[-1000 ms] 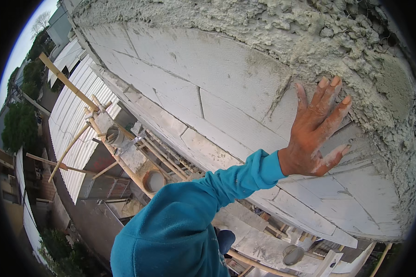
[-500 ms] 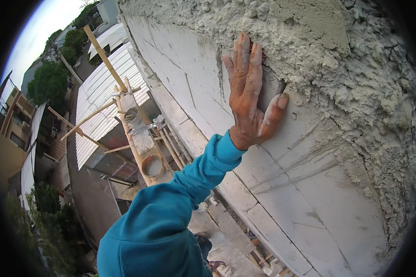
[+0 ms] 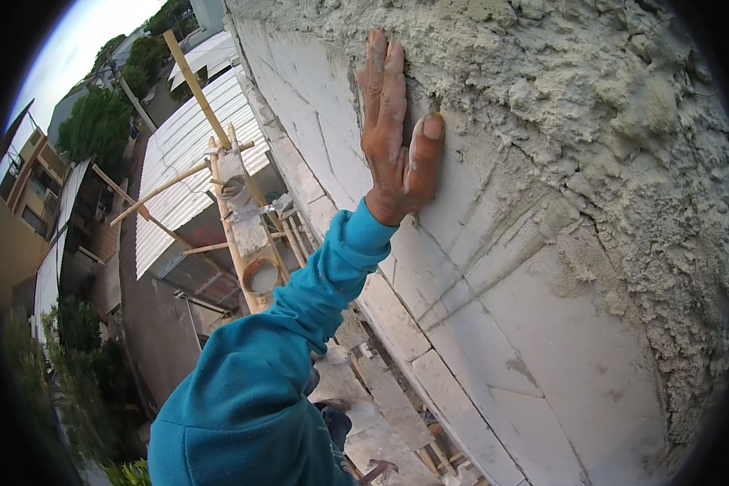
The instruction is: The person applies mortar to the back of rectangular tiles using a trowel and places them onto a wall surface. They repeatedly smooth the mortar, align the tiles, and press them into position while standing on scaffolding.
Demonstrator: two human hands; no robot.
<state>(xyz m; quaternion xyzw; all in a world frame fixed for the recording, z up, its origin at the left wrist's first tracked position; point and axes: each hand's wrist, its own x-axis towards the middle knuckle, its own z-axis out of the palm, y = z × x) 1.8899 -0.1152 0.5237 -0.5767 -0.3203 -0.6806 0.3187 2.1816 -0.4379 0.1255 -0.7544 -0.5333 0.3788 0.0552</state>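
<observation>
My left hand [image 3: 397, 150], dusted with pale mortar, lies against the wall with its fingers stretched upward and the thumb apart. It holds nothing that I can see; the palm is hidden. Under and beside it runs the border between smooth white blocks [image 3: 583, 348] and a thick, rough layer of grey mortar [image 3: 624, 154]. Smeared streaks cross the blocks below the hand. A teal sleeve [image 3: 300, 300] covers the arm, which reaches up from the lower left. My right hand is out of sight.
Bamboo scaffolding [image 3: 193, 85] stands left of the wall, carrying a plank with a mortar-stained bucket [image 3: 236, 194] and another round container [image 3: 262, 278]. Planks [image 3: 389, 397] lie far below by the wall's foot. A corrugated roof [image 3: 178, 154] and a street [image 3: 158, 324] are beyond.
My left hand has shifted left and slightly up along the wall, its fingers now closer together. The view has also shifted a little, showing more rough mortar at the right.
</observation>
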